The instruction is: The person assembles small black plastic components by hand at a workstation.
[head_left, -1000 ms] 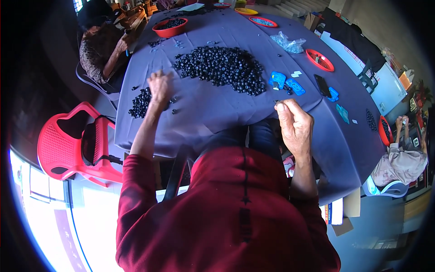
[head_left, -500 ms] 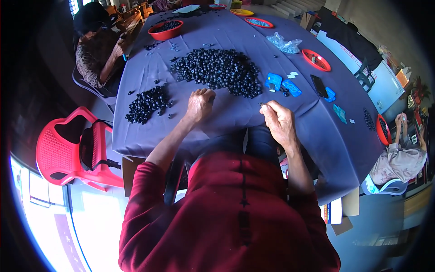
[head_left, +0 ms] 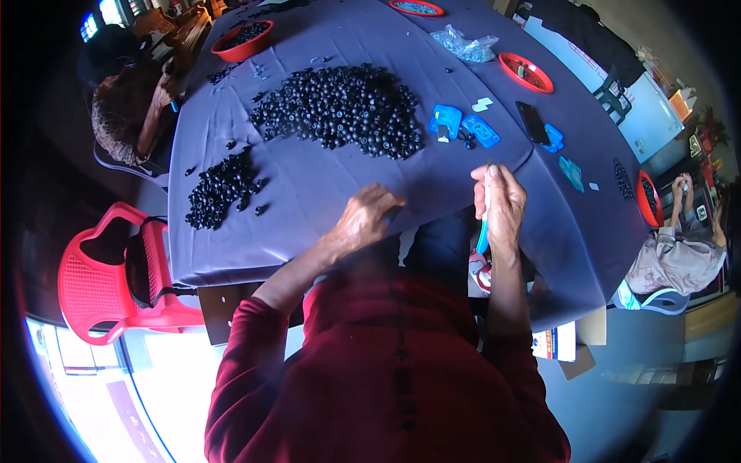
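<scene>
My right hand (head_left: 503, 204) is closed round a slim pen-like tool (head_left: 484, 231), pale above with a blue lower end. Its tip, by my thumb, is too small to make out. To its left, over the table's near edge, my left hand (head_left: 366, 219) has its fingers curled in; whatever they may hold is hidden. Beyond both hands lies a big heap of small round black parts (head_left: 343, 108), cap-like with hollow middles. A smaller pile of the same black parts (head_left: 220, 189) sits to the left.
Blue plastic pieces (head_left: 445, 121) and a black phone (head_left: 532, 122) lie right of the heap. Further back are a clear bag (head_left: 467, 46), a red tray (head_left: 526, 72) and a red basin (head_left: 243, 40). A red chair (head_left: 100, 282) stands left. Co-workers sit at both sides.
My left hand has moved right and nearer to me. The right hand has shifted slightly right and turned, so the tool's blue end now shows. The whole view has shifted a little.
</scene>
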{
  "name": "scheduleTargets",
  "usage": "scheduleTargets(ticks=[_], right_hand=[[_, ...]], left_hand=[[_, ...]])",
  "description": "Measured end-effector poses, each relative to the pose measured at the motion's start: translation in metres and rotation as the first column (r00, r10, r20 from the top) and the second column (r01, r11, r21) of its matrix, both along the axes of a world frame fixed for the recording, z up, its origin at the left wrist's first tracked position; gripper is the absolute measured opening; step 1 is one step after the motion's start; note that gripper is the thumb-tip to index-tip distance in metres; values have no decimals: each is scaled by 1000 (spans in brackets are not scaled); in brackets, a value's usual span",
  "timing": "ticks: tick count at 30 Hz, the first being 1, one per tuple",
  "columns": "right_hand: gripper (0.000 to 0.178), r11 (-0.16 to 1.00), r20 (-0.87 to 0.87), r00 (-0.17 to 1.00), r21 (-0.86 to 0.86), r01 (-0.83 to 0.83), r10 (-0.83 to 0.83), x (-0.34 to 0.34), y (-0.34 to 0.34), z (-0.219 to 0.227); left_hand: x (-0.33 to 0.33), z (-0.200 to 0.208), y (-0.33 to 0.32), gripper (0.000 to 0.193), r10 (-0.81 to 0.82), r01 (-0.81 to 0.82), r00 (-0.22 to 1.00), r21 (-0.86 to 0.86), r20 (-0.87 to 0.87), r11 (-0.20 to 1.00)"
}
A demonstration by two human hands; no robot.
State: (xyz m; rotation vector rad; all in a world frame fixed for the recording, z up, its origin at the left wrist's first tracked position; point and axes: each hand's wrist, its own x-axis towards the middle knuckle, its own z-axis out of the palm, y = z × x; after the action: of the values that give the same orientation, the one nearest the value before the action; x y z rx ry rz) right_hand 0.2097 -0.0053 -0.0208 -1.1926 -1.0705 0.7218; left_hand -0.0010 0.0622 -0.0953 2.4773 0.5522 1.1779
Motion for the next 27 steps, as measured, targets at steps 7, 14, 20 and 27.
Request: scheduleTargets(ticks=[7, 14, 20, 27], right_hand=[[18, 984, 27, 990, -114, -134, 138, 12, 3, -9], [12, 922, -21, 960, -272, -276, 281, 0, 20, -33], [14, 809, -120, 870, -325, -489, 478, -21, 56, -40], [17, 687, -158, 746, -304, -660, 647, -46, 96, -29]], left_hand=[[-35, 3, -19, 29, 79, -82, 996, -113, -32, 990], [-66, -18, -52, 29, 193, -209, 976, -190, -97, 959], [-97, -15, -60, 31, 365, -371, 904, 16, -223, 929], [-139, -28, -119, 43, 537, -549, 625, 170, -566, 819]])
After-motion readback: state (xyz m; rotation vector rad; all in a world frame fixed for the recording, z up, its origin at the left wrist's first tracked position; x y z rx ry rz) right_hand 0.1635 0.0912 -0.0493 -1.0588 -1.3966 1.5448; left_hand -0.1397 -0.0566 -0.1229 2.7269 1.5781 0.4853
